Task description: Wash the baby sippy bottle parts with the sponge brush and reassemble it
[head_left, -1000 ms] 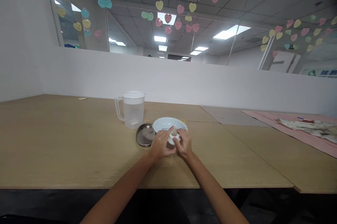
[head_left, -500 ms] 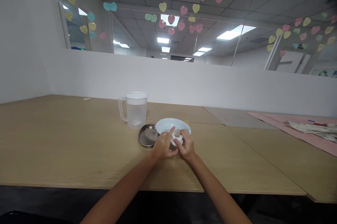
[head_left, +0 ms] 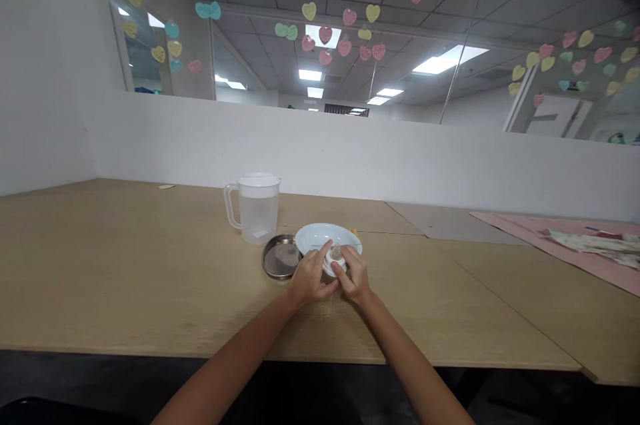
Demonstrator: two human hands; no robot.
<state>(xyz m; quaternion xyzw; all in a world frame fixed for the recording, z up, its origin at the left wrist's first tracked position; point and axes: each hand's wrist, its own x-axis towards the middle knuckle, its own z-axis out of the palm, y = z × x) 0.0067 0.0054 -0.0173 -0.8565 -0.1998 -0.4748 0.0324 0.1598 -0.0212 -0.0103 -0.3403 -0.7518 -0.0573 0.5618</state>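
Between my two hands is what looks like a baby bottle [head_left: 335, 262], with a white screw collar and a translucent teat pointing up. My left hand [head_left: 310, 278] is closed around its left side, thumb below and fingers along the edge. From the right, my right hand [head_left: 356, 275] grips the collar, with the thumb in front. The lower part of the bottle is hidden by my hands. Just behind them stands a white bowl [head_left: 320, 232], partly covered by the fingers. A round shallow metal tray [head_left: 281, 257] lies left of the bowl, close to my left hand.
A clear plastic pitcher [head_left: 259, 212] with a white lid stands behind the metal tray, handle to the left. Something small and yellow [head_left: 354, 232] shows behind the bowl. A pink cloth [head_left: 600, 265] with items on it covers the right side of the wooden table [head_left: 150, 278].
Both hands keep their hold on the baby bottle in nearly the same spot. The view has shifted very slightly; the bowl, tray and pitcher stay in place.
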